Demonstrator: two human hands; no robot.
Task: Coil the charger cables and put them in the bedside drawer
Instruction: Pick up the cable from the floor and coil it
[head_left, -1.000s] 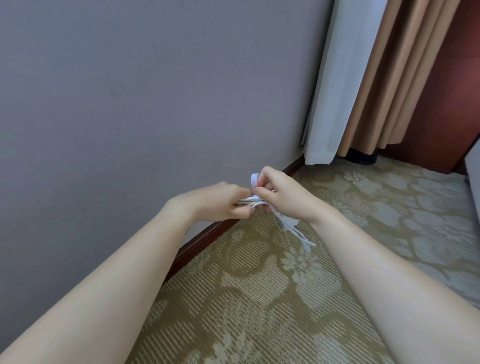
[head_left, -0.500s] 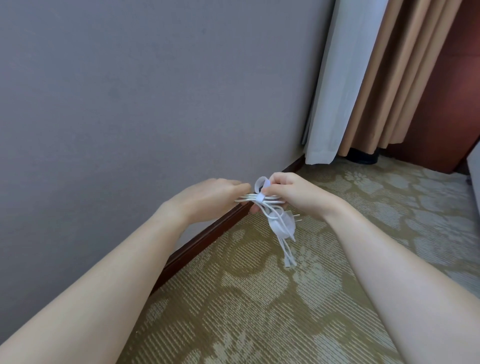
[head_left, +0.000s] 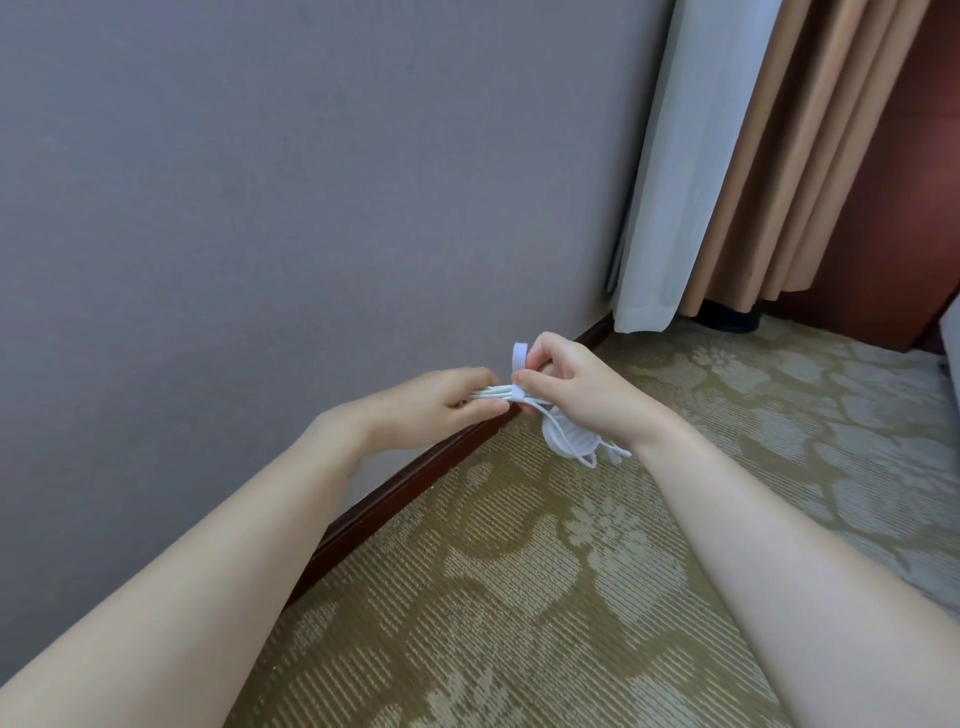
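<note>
The left hand (head_left: 441, 402) pinches one end of the coiled white cable (head_left: 493, 392), held in the air above the carpet (head_left: 519, 597) beside the wall (head_left: 311, 208). The right hand (head_left: 582, 395) grips the cable's strap (head_left: 520, 358); the plug (head_left: 569, 441) hangs beneath.

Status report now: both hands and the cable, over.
Left hand pinches coiled white cable. Right hand holds strap around bundle, plug hanging below. No drawer in view.
</note>
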